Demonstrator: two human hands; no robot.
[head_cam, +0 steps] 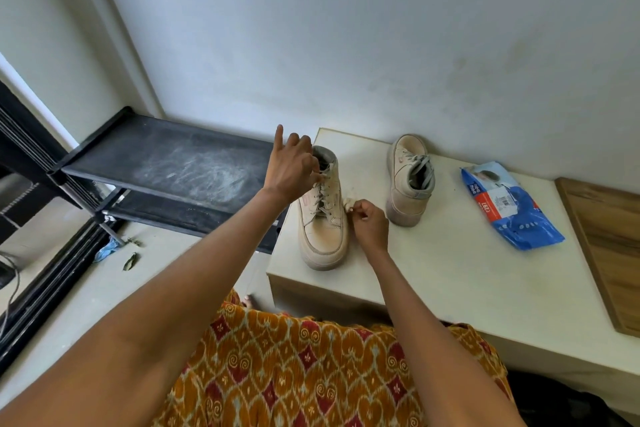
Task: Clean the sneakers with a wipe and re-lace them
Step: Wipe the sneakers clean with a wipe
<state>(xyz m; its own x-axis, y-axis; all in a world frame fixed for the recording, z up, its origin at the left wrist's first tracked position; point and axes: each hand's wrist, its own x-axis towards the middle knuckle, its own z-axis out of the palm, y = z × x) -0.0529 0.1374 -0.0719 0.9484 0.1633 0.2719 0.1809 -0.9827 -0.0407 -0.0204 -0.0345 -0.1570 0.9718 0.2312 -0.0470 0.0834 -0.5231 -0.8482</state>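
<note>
Here, on the pale low table (pixel 450 288) pushed against the wall, two beige sneakers sit well apart: the near sneaker (pixel 323 218) stands upright close to the table's left edge with its toe toward the person, and the far sneaker (pixel 410 180) stands closer to the wall, its heel this way. A blue pack of wipes (pixel 509 204) lies to the right of both, near a wooden board (pixel 602 253), and a dusty black rack (pixel 173 166) stands off to the left. The left hand (pixel 292 166) is up at the collar of the near sneaker, thumb and curled fingers pinching the lace (pixel 323 184) near the top eyelets, the index finger sticking up free. The right hand (pixel 369 224) is just beside the shoe's outer side, its fingers closed on a small crumpled wipe (pixel 348 203) that seems to touch the upper. To my eye the step is wiping this shoe's side while steadying it. It would go best if the left hand kept the shoe from tipping toward the edge and held the lace clear, while the right pressed the wipe flat and worked along the seams and the sole rim, turning to a clean face. The laces look threaded; I cannot tell whether they are tied.
</note>
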